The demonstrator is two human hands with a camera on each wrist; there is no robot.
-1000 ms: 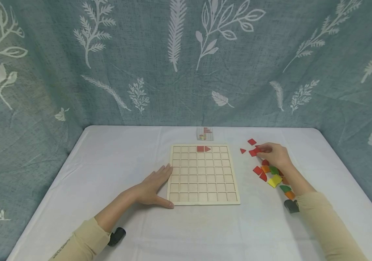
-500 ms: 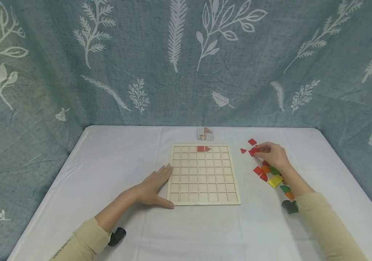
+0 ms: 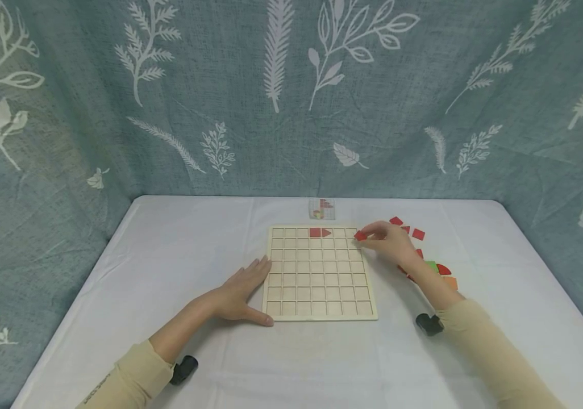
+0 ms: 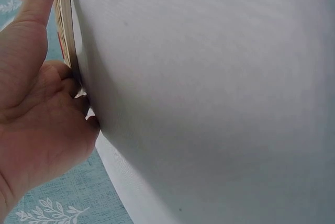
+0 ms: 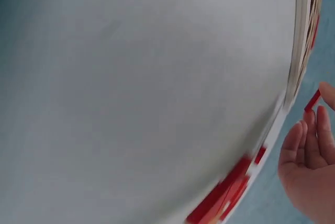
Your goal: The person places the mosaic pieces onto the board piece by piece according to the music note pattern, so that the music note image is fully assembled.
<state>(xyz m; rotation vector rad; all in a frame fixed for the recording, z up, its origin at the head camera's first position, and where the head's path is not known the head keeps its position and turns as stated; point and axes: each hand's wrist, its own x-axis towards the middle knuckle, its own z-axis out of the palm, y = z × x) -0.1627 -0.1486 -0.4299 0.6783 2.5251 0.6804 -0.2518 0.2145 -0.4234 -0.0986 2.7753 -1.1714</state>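
Holding red tile (image 3: 360,235) just above far right corner of board (image 3: 317,281) with right hand (image 3: 387,241), in grip narrowed to tight pinch. Likely light, stiff, hard to break, perhaps slick; best taken by opposite edges. Tilted, jutting left from grip; impossible to tell long axis, with outline part-hidden. Resting left hand (image 3: 237,292), spread and holding nothing, against left edge of board.
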